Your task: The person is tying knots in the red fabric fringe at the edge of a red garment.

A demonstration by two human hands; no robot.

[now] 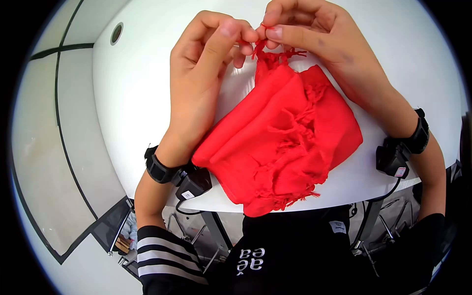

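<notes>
A red fringed scarf (280, 132) lies bunched and folded on the white table, its lower edge hanging over the front. Twisted tassels run across its middle and along its far end. At that far end my right hand (319, 34) pinches a thin red fringe strand between thumb and finger. My left hand (209, 54) meets it there, with bent fingers closed at the same tassel; its exact hold on the strands is partly hidden. Both hands are just above the tabletop, with their fingertips almost touching.
The white table (132, 113) has a round hole (116, 33) at the far left. Black wrist straps carry small black devices, the left device (194, 183) and the right device (392, 160), with cables running down. Metal table legs (216, 231) stand below the front edge.
</notes>
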